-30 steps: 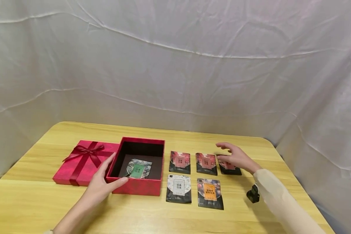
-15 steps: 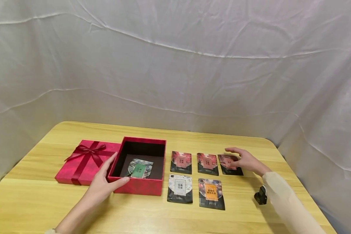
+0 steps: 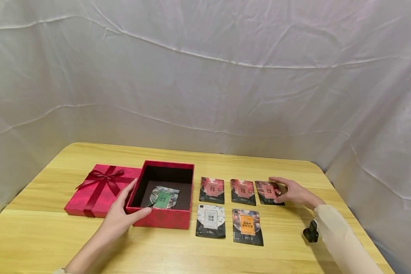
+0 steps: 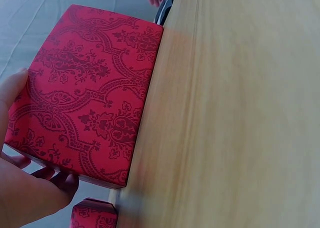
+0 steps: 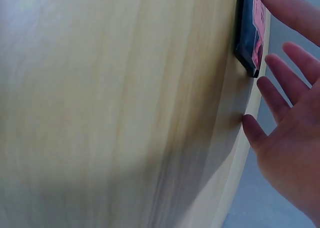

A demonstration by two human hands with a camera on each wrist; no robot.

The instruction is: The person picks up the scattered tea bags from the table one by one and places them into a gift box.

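My left hand (image 3: 121, 213) holds the near left corner of an open red gift box (image 3: 164, 220), its thumb at the front rim. The left wrist view shows the box's patterned wall (image 4: 90, 97) with fingers around its edge. Inside the box lies a green-labelled tea sachet (image 3: 163, 198). My right hand (image 3: 294, 193) is over the right end of the rightmost red-labelled tea sachet (image 3: 265, 190), which lies flat on the table. In the right wrist view the right hand's fingers (image 5: 285, 85) are loosely bent and spread, the thumb right at the sachet (image 5: 247, 32).
Two more red-labelled sachets (image 3: 212, 190) lie in the back row. In front of them are a white-labelled sachet (image 3: 210, 221) and an orange-labelled sachet (image 3: 247, 227). The red box lid (image 3: 89, 192) with a ribbon bow sits left of the box. A pale curtain (image 3: 205, 95) hangs behind the table.
My right hand has moved rightward across the rightmost sachet to its right end, uncovering its label. My left hand has stayed at the box corner.
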